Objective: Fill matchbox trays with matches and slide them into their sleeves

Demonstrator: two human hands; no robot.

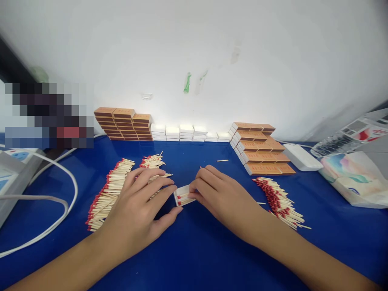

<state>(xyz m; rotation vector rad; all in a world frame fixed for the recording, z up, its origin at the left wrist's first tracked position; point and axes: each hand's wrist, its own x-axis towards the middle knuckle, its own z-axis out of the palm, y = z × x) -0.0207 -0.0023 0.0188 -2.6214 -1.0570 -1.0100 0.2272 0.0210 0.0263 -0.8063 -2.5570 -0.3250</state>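
Note:
A white matchbox tray [182, 192] lies between my hands on the blue table, a few red-headed matches [181, 199] inside it. My left hand [142, 206] grips the tray's left end between thumb and index finger; its other fingers arch over loose matches. Fingers pinched, my right hand [224, 194] is at the tray's right end. Its fingertips hide that end and whatever they hold. Left of my left hand spreads a long pile of matches [117, 182], with a smaller pile [151, 161] behind it. Another match pile [277, 200] lies beyond my right wrist.
Orange matchboxes [124, 123] are stacked along the wall, with white trays [184, 132] beside them and stepped matchboxes [257, 147] at right. A tissue pack [351, 178], white device [303, 157] and plastic bottle [339, 139] stand far right. White cables [74, 186] and a power strip [15, 173] are left.

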